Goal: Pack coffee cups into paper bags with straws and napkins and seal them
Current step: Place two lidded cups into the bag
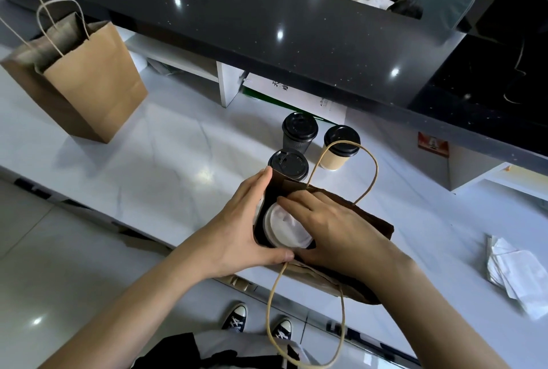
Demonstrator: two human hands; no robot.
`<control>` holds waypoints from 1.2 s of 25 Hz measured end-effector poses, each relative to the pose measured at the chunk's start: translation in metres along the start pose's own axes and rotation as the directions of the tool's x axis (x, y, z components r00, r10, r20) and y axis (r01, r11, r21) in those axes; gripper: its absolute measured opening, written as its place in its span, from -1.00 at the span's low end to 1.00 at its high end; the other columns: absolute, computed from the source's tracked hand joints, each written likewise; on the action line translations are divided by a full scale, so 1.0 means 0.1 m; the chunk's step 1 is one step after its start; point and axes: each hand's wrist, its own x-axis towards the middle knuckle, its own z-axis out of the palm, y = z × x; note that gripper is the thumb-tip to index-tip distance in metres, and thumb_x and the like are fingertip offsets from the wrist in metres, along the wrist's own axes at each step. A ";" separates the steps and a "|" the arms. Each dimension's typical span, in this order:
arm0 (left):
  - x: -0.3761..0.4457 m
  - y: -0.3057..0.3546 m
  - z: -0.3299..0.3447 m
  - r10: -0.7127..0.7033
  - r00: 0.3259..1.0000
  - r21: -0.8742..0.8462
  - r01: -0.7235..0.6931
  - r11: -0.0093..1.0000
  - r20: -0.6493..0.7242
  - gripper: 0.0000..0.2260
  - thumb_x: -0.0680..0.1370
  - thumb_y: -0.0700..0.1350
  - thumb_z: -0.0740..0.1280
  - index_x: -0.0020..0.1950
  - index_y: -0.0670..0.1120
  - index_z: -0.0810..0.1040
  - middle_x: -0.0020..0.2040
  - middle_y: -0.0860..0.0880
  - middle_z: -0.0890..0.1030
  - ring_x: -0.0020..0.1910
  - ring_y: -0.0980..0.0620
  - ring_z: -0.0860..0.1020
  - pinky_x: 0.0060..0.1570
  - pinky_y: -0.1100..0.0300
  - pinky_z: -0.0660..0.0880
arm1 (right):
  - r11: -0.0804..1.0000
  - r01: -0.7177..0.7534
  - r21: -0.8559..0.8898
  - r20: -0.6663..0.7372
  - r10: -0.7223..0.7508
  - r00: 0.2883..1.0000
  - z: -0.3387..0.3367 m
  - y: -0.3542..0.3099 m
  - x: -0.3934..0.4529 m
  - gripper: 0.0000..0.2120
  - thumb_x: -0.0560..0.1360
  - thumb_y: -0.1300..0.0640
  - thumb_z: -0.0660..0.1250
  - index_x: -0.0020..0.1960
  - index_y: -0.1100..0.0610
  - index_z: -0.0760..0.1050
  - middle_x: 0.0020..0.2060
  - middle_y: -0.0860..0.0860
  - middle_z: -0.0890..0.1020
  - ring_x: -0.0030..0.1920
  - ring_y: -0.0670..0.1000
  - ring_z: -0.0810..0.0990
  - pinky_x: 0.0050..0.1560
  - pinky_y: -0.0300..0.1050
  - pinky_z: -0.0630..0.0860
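A brown paper bag [373, 221] with twine handles lies open at the counter's front edge. Inside it shows a white-lidded cup [281, 227] with a white napkin on top. My left hand [246, 226] grips the bag's left mouth edge. My right hand [332, 229] rests over the bag's opening, fingers flat against the far side above the cup. Just behind the bag stand three cups: a black cup [289, 162], another black cup [299, 129] and a tan cup with a black lid [341, 146].
A second brown paper bag [89, 83] stands upright at the left. A stack of white napkins [516, 273] lies at the right. A black raised counter [267, 21] runs behind, with shelves underneath. The floor and my shoes are below.
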 end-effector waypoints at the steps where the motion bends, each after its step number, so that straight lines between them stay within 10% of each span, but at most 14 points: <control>1: 0.00 0.00 0.00 0.000 1.000 0.003 0.000 1.000 -0.002 0.20 0.30 0.21 0.64 0.66 0.22 -0.17 0.57 0.43 -0.08 0.50 0.51 -0.01 0.49 0.20 0.30 | 1.000 0.003 -0.014 0.024 -0.003 1.000 0.03 0.00 0.04 -0.22 0.54 -0.21 0.38 0.64 -0.02 0.14 0.45 -0.09 0.33 0.35 -0.01 0.39 0.31 -0.09 0.45; 15: -0.01 0.01 0.00 0.015 1.000 0.011 -0.015 1.000 -0.003 0.19 0.34 0.12 0.65 0.68 0.15 -0.16 0.58 0.40 -0.07 0.52 0.47 0.00 0.46 0.35 0.24 | 0.995 -0.015 -0.102 0.130 0.028 0.991 0.28 -0.08 0.42 -0.52 0.59 0.08 0.38 0.48 0.04 0.38 0.28 0.00 0.45 0.29 0.09 0.49 0.15 -0.02 0.52; 26: 0.00 -0.04 0.00 0.011 1.000 0.014 -0.011 1.000 0.002 0.18 0.36 0.21 0.61 0.63 0.29 -0.26 0.61 0.39 -0.07 0.54 0.47 -0.02 0.52 0.26 0.20 | 0.993 -0.084 0.081 0.137 0.073 0.988 0.33 -0.07 0.23 -0.19 0.58 -0.05 0.35 0.69 -0.03 -0.01 0.55 -0.08 0.26 0.46 0.06 0.35 0.40 0.00 0.43; 30: 0.00 -0.05 0.01 -0.007 1.000 0.008 0.007 1.000 -0.002 0.17 0.35 0.22 0.60 0.61 0.34 -0.26 0.54 0.50 -0.04 0.45 0.59 0.00 0.46 0.35 0.22 | 0.978 -0.090 0.186 0.024 0.087 0.996 0.17 -0.04 0.07 -0.29 0.58 -0.04 0.37 0.65 -0.04 0.16 0.56 -0.12 0.30 0.49 -0.01 0.35 0.46 -0.10 0.35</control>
